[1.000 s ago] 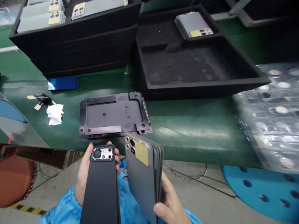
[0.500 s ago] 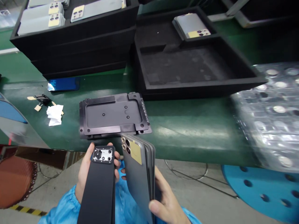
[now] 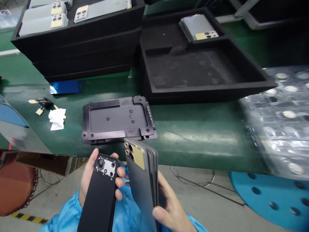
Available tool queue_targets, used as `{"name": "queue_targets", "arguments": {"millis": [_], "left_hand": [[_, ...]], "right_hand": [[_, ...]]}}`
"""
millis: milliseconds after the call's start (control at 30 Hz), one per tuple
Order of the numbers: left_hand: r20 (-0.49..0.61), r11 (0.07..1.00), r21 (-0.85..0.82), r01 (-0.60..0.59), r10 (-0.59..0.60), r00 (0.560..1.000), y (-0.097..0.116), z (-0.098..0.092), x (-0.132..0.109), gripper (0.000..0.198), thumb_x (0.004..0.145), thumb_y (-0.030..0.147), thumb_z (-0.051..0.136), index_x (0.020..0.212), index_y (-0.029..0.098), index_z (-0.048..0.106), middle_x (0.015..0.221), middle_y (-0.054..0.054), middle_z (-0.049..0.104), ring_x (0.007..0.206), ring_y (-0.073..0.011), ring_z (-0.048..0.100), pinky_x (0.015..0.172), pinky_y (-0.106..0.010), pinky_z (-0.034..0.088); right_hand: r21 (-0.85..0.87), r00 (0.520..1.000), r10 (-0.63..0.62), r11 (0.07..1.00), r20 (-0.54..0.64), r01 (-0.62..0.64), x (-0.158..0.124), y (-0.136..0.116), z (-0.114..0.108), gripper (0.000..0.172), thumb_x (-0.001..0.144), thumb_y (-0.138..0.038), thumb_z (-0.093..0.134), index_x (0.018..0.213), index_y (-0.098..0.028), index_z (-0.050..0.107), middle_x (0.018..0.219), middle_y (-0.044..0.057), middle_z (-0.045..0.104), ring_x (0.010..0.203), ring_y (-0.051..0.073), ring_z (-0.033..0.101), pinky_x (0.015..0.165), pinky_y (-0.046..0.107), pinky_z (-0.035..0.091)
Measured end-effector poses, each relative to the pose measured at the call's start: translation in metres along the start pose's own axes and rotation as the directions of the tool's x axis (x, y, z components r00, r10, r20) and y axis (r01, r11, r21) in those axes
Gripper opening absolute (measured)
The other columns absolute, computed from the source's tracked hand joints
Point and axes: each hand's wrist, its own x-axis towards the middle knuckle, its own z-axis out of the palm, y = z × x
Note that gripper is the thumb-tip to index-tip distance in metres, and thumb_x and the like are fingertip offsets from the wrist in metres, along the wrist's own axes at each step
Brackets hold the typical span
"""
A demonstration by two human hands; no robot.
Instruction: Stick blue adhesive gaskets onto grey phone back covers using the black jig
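Note:
My left hand (image 3: 85, 187) is closed around a black phone (image 3: 98, 196), its silvery camera plate towards the top; the fingertips curl over its right edge. My right hand (image 3: 169, 196) grips an upright stack of thin grey phone back covers (image 3: 138, 180), thumb on the near side. A yellow film patch (image 3: 138, 158) sits beside the camera holes on the front cover. The stack and the phone are side by side, apart. Just beyond both hands, a black metal fixture (image 3: 116, 119) with a shallow phone-shaped recess lies on the green bench (image 3: 193, 138).
Stacked black foam trays (image 3: 84, 48) at the back left hold more grey covers (image 3: 43, 22). Another black tray (image 3: 214, 91) at the back right has a few covers (image 3: 198, 25). Clear plastic blister trays (image 3: 277, 122) lie right; crumpled white paper (image 3: 57, 118) and a blue sheet (image 3: 65, 87) lie left.
The black phone has tilted and dropped slightly at its camera end, and my left fingertips now reach further over its edge. The grey stack has shifted slightly left in my right hand.

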Motion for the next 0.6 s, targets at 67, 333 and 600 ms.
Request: {"name": "queue_targets", "arguments": {"millis": [67,333,600], "left_hand": [[0.017,1.0,0.022,0.005,-0.005,1.0,-0.0013,0.0003,-0.0005,0.033,0.096,0.047,0.063,0.108,0.02,0.077,0.09,-0.008,0.077,0.077,-0.018,0.075,0.063,-0.025,0.056],[0.03,0.998,0.064,-0.004,0.002,1.0,-0.0031,-0.0024,-0.001,0.044,0.098,0.056,0.052,0.107,0.021,0.076,0.086,-0.009,0.075,0.071,-0.0184,0.072,0.058,-0.025,0.052],[-0.023,0.993,0.119,-0.023,0.026,0.999,-0.008,-0.0003,-0.0018,0.049,0.095,0.064,0.05,0.096,0.022,0.077,0.072,-0.008,0.069,0.056,-0.0178,0.065,0.046,-0.024,0.045]], "right_hand": [[-0.007,1.0,-0.002,1.0,-0.006,0.002,-0.0008,0.0015,-0.0012,0.063,0.085,-0.057,0.078,0.142,-0.04,0.057,0.141,0.008,0.065,0.124,0.03,0.067,0.103,0.043,0.056],[-0.046,0.999,0.042,0.998,-0.01,-0.043,-0.0012,0.0008,-0.0017,0.069,0.083,-0.064,0.076,0.14,-0.032,0.055,0.139,0.014,0.064,0.127,0.037,0.064,0.103,0.053,0.055],[-0.068,0.998,0.051,0.996,-0.024,-0.053,0.0004,0.0016,0.0,0.071,0.08,-0.064,0.079,0.139,-0.03,0.056,0.135,0.016,0.067,0.123,0.039,0.067,0.099,0.055,0.058]]}}
